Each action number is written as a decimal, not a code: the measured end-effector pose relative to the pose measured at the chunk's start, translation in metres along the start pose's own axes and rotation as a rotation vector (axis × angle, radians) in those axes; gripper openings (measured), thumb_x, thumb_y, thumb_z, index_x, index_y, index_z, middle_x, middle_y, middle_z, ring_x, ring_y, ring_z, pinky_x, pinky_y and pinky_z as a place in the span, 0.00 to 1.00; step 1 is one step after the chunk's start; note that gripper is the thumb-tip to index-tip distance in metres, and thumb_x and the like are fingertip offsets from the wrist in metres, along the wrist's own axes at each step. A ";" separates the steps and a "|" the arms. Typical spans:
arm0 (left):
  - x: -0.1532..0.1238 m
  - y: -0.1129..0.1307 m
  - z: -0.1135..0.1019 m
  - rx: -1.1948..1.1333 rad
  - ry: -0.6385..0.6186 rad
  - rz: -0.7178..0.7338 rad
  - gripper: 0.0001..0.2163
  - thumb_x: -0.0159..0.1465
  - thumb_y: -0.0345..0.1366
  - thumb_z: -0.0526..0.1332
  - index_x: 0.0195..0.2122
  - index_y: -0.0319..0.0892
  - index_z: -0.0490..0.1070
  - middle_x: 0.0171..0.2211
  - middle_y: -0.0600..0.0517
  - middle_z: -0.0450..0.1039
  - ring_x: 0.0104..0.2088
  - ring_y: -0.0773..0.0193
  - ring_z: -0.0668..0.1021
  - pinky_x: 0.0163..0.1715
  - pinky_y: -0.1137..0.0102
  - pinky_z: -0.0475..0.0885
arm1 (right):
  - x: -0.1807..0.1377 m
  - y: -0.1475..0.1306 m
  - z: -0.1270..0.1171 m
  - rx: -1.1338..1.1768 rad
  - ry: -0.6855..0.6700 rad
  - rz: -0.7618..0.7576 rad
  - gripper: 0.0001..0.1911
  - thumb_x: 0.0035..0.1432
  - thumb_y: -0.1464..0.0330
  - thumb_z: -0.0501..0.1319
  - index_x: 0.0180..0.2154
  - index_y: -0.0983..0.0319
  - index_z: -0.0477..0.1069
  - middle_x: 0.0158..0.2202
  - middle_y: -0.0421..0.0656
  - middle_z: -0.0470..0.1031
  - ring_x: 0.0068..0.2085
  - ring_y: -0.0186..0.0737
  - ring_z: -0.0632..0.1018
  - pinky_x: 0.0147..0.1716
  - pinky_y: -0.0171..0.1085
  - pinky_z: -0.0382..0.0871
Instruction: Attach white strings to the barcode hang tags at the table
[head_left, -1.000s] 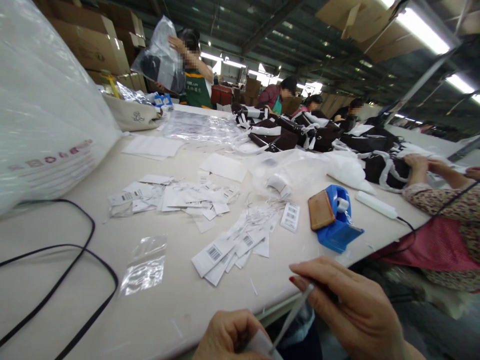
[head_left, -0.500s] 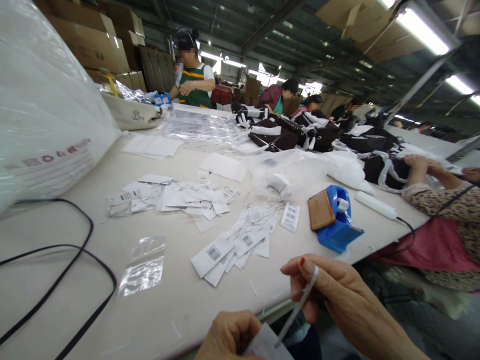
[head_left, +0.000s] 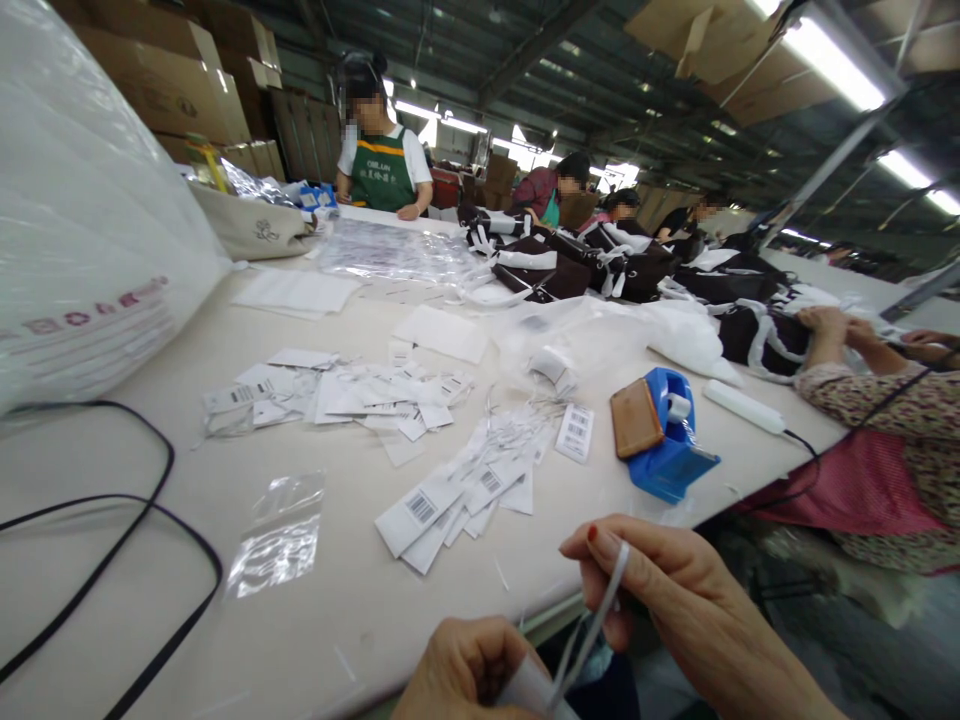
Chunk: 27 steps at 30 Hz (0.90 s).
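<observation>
My left hand (head_left: 465,668) sits at the bottom edge, fingers closed on a white paper tag (head_left: 534,690). My right hand (head_left: 686,600) is just right of it and pinches a thin white string (head_left: 600,615) that runs down to the tag. Both hands hover off the near edge of the pale table (head_left: 337,620). A fan of white barcode tags (head_left: 457,495) lies on the table straight ahead of them. Farther back is a second scatter of tags (head_left: 337,395).
A blue tape dispenser (head_left: 671,445) with a brown pad stands to the right. A small clear bag (head_left: 277,530) and a black cord (head_left: 97,520) lie left. A big plastic sack (head_left: 82,220) fills the far left. Co-workers sit right (head_left: 885,420) and at the far end (head_left: 379,150), with dark bags (head_left: 585,265).
My right hand has moved slightly left and up, drawing the string higher. The worker at the far end has lowered the plastic bag and now leans hands on the table.
</observation>
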<state>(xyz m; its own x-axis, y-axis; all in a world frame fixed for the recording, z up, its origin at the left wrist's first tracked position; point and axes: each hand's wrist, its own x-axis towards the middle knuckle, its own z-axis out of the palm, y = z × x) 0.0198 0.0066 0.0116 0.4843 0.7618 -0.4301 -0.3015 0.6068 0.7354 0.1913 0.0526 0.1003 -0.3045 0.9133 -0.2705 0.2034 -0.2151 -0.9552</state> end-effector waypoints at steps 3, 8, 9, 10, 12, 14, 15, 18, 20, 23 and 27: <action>0.002 0.000 0.002 0.017 0.002 -0.014 0.17 0.34 0.41 0.75 0.21 0.38 0.74 0.17 0.58 0.67 0.20 0.74 0.64 0.23 0.75 0.56 | 0.000 0.000 0.000 -0.027 -0.003 -0.011 0.20 0.55 0.54 0.59 0.31 0.65 0.75 0.20 0.39 0.71 0.18 0.28 0.70 0.18 0.28 0.59; 0.005 0.000 0.001 0.087 0.024 -0.052 0.19 0.30 0.43 0.73 0.17 0.39 0.69 0.14 0.59 0.64 0.18 0.73 0.62 0.21 0.74 0.54 | 0.003 0.001 0.001 0.077 0.002 -0.004 0.20 0.53 0.54 0.61 0.30 0.66 0.75 0.19 0.38 0.70 0.17 0.27 0.69 0.17 0.27 0.59; 0.005 0.000 0.001 0.101 0.025 -0.062 0.18 0.31 0.43 0.73 0.17 0.39 0.68 0.14 0.59 0.63 0.18 0.73 0.62 0.21 0.74 0.53 | 0.004 0.002 0.001 0.113 -0.001 0.008 0.19 0.53 0.54 0.62 0.30 0.66 0.75 0.18 0.38 0.70 0.17 0.26 0.69 0.17 0.26 0.59; 0.005 0.000 0.000 0.116 0.030 -0.067 0.17 0.32 0.41 0.72 0.17 0.40 0.68 0.14 0.60 0.63 0.18 0.74 0.61 0.21 0.74 0.53 | 0.005 0.002 0.000 0.145 -0.004 0.027 0.18 0.52 0.55 0.63 0.29 0.66 0.75 0.18 0.37 0.70 0.17 0.26 0.69 0.17 0.26 0.58; 0.004 0.001 0.001 0.153 0.046 -0.075 0.13 0.34 0.37 0.70 0.17 0.40 0.67 0.13 0.61 0.61 0.18 0.74 0.60 0.21 0.74 0.52 | 0.008 0.004 -0.001 0.204 0.002 0.080 0.17 0.50 0.56 0.65 0.29 0.66 0.75 0.17 0.37 0.70 0.16 0.25 0.68 0.17 0.25 0.57; 0.003 0.002 0.001 0.181 0.068 -0.067 0.11 0.36 0.35 0.69 0.17 0.40 0.67 0.14 0.61 0.61 0.18 0.74 0.60 0.21 0.75 0.51 | 0.011 0.007 -0.004 0.261 0.031 0.135 0.15 0.47 0.58 0.68 0.28 0.65 0.76 0.18 0.36 0.70 0.17 0.25 0.69 0.17 0.25 0.57; 0.003 0.002 0.001 0.182 0.071 -0.064 0.11 0.36 0.35 0.69 0.17 0.39 0.67 0.14 0.61 0.62 0.18 0.74 0.60 0.20 0.75 0.51 | 0.013 0.008 -0.006 0.287 0.046 0.155 0.14 0.45 0.59 0.69 0.28 0.65 0.76 0.18 0.36 0.70 0.17 0.25 0.69 0.18 0.26 0.58; 0.002 0.001 0.000 0.076 0.074 -0.053 0.14 0.35 0.37 0.72 0.18 0.38 0.68 0.15 0.58 0.67 0.18 0.73 0.64 0.20 0.75 0.53 | 0.018 0.014 -0.013 0.327 0.085 0.177 0.14 0.42 0.62 0.71 0.31 0.64 0.77 0.21 0.38 0.73 0.21 0.27 0.71 0.22 0.27 0.61; 0.002 -0.001 -0.002 -0.021 0.104 -0.052 0.17 0.32 0.38 0.73 0.19 0.38 0.69 0.15 0.55 0.70 0.18 0.72 0.67 0.20 0.75 0.54 | 0.019 0.022 -0.018 0.287 0.101 0.170 0.16 0.42 0.63 0.70 0.35 0.63 0.77 0.25 0.41 0.76 0.25 0.32 0.73 0.26 0.30 0.63; 0.002 0.000 -0.002 -0.110 0.181 -0.034 0.17 0.31 0.37 0.74 0.19 0.38 0.69 0.15 0.53 0.73 0.17 0.71 0.69 0.19 0.75 0.56 | 0.013 0.038 -0.021 0.082 0.248 0.071 0.21 0.42 0.62 0.69 0.40 0.61 0.75 0.29 0.43 0.77 0.32 0.39 0.74 0.33 0.35 0.65; 0.003 0.003 0.002 -0.173 0.259 0.006 0.14 0.33 0.32 0.73 0.18 0.38 0.68 0.14 0.54 0.72 0.16 0.71 0.70 0.19 0.76 0.58 | -0.008 0.061 -0.009 -0.186 0.352 -0.092 0.12 0.49 0.57 0.64 0.31 0.59 0.74 0.28 0.40 0.72 0.30 0.38 0.71 0.32 0.34 0.64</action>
<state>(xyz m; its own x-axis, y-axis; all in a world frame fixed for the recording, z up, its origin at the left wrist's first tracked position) 0.0220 0.0105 0.0129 0.2634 0.7846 -0.5613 -0.4497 0.6146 0.6481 0.2148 0.0355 0.0452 0.0011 0.9953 -0.0965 0.3652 -0.0903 -0.9265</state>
